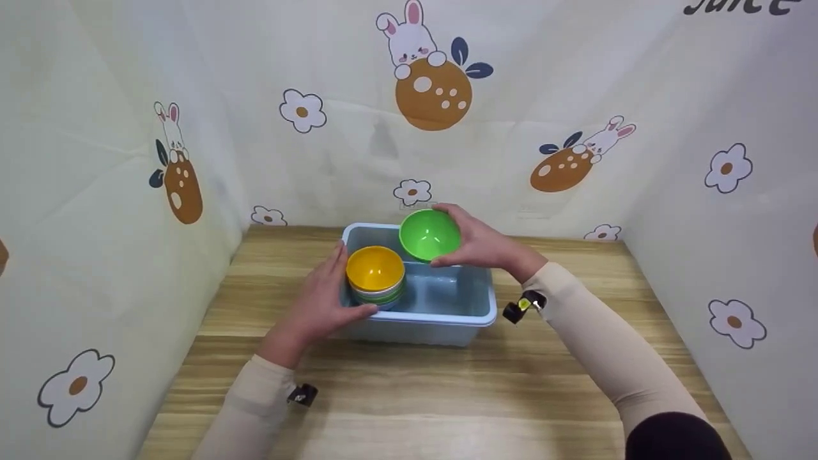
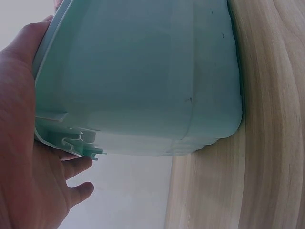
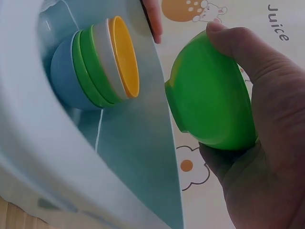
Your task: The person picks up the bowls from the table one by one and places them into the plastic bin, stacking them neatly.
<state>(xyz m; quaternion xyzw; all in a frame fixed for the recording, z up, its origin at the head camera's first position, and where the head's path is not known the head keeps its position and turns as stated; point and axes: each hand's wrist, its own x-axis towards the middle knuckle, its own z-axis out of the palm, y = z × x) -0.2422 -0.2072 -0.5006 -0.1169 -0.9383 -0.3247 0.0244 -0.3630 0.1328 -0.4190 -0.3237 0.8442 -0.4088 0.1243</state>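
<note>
My right hand (image 1: 479, 241) grips a green bowl (image 1: 429, 235) by its side, thumb and fingers spread around it. The bowl is tilted, its inside turned toward the head camera, and hangs over the back of a light blue plastic bin (image 1: 441, 317). Inside the bin, at the left, stands a stack of nested bowls: an orange bowl (image 1: 375, 268) on top, then a white one, green ones and a blue bowl (image 3: 66, 76) at the bottom. My left hand (image 1: 316, 300) lies along the bin's left side, fingers extended, with its thumb at the front rim.
The bin stands on a wood-grain table (image 1: 396, 396). Behind it and at both sides hangs a pale cloth (image 1: 345, 172) printed with rabbits, oranges and flowers. A divider line crosses the bin's inside, and a latch-like piece (image 2: 78, 143) juts from its rim.
</note>
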